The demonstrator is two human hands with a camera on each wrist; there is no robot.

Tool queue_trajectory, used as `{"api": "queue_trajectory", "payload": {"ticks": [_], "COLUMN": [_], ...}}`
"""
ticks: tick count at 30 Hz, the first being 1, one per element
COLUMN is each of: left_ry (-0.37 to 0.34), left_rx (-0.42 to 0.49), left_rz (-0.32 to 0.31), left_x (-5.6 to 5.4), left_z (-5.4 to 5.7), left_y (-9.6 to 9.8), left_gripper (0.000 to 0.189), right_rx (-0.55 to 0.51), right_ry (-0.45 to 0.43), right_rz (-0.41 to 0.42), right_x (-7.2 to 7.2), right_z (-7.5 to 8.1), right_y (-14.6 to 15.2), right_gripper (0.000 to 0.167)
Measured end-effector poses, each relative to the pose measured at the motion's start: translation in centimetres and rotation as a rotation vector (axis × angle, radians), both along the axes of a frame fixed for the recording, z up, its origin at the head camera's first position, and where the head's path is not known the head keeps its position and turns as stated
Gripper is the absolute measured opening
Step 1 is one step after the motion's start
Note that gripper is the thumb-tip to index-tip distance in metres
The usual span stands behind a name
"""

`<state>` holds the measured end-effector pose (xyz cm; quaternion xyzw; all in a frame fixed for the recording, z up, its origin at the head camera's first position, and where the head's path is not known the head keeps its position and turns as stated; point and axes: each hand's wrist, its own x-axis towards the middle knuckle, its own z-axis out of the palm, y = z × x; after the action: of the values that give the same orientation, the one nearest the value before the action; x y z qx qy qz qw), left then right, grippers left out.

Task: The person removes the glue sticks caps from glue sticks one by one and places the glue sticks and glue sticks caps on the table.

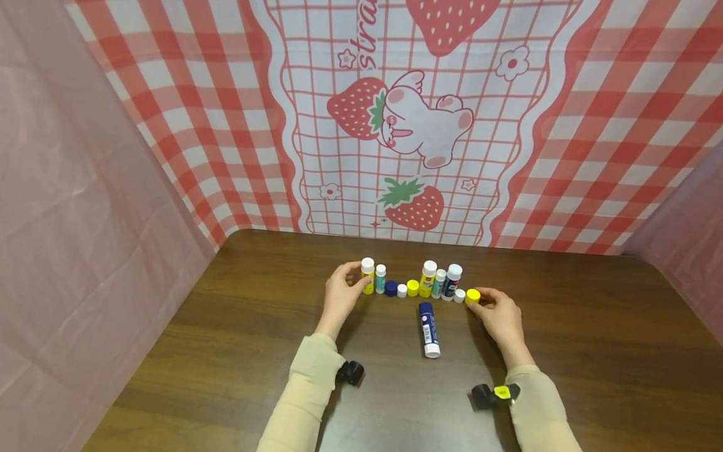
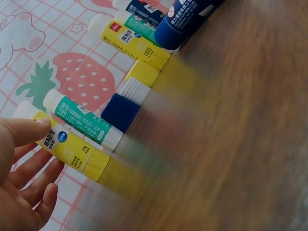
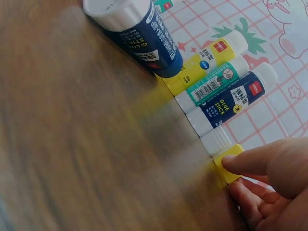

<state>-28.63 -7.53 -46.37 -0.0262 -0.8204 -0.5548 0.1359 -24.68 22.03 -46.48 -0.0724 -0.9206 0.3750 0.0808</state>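
My left hand (image 1: 343,292) holds an upright yellow glue stick (image 1: 368,284) at the row's left end, thumb in front and fingers behind. A slim teal glue stick (image 2: 84,120) stands beside it. Then come a dark blue cap (image 1: 391,289), a white cap (image 1: 401,290) and a yellow cap (image 1: 413,288). Further right stand another yellow glue stick (image 3: 207,62), a teal one (image 3: 216,84) and a navy one (image 3: 236,103), then a small white cap (image 3: 216,141). My right hand (image 1: 499,317) pinches the yellow cap (image 3: 228,163) at the right end.
A navy glue stick (image 1: 429,329) with a white end lies on its side on the brown wooden table (image 1: 390,402), in front of the row. Behind the table hangs a red-checked strawberry cloth (image 1: 415,207). Pink cloth (image 1: 85,251) hangs at the left.
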Motion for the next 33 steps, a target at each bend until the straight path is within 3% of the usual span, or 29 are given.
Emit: {"api": "queue_trajectory", "payload": {"ticks": [25, 28, 33], "left_ry": [0.000, 0.028, 0.041], "left_rx": [0.016, 0.041, 0.058], "left_rz": [0.002, 0.025, 0.124], "left_x": [0.21, 0.33, 0.81], "left_z": [-0.26, -0.08, 0.55], "left_y": [-0.07, -0.01, 0.07], "left_gripper": [0.034, 0.032, 0.022], "right_rx": [0.023, 0.003, -0.036], "right_ry": [0.034, 0.021, -0.015], "right_rz": [0.010, 0.012, -0.005], "right_x": [0.00, 0.01, 0.15], "right_z": [-0.12, -0.07, 0.07], "right_y": [-0.07, -0.02, 0.01], "right_gripper": [0.042, 0.044, 0.050]}}
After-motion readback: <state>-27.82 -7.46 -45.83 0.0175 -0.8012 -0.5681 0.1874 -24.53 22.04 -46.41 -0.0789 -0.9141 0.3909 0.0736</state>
